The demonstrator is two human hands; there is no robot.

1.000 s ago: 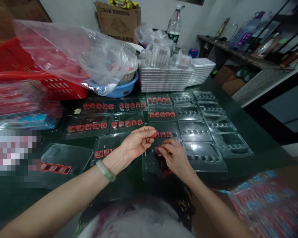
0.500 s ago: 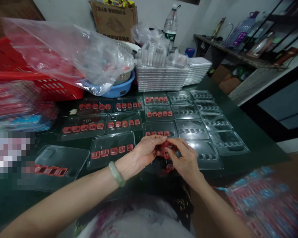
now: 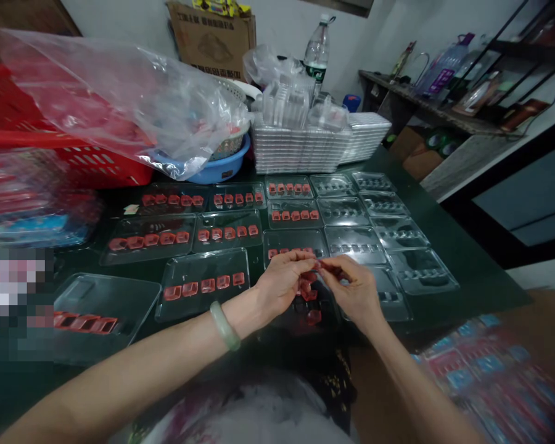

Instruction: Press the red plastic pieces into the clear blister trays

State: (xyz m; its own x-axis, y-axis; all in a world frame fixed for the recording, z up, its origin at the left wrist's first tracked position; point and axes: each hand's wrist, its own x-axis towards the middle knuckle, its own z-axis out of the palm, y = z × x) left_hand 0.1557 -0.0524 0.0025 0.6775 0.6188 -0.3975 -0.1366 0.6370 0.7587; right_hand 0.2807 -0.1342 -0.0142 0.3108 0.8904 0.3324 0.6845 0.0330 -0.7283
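My left hand (image 3: pixel 282 280), with a green bangle (image 3: pixel 224 327) at the wrist, and my right hand (image 3: pixel 357 293) meet fingertip to fingertip over the near side of the table. Both pinch a small red translucent plastic piece (image 3: pixel 317 264), mostly covered by the fingers. Just under the left fingers are a few more red plastic pieces (image 3: pixel 309 292); whether the palm holds them I cannot tell. One loose red piece (image 3: pixel 313 317) lies on the dark tabletop below. Behind the hands, a clear plastic tray (image 3: pixel 296 238) carries a row of red pieces, partly hidden by my left hand.
Clear trays with red rows (image 3: pixel 208 262) spread to the left; trays without red pieces (image 3: pixel 420 271) lie to the right. Stacked clear trays (image 3: pixel 300 148), a blue basin (image 3: pixel 224 168) and a red basket (image 3: pixel 97 166) stand behind. Packed goods (image 3: pixel 481 370) are at lower right.
The right hand has shifted slightly right, and the fingertips now pinch closer together. More of the red pieces beneath them shows. The view has tilted a little.
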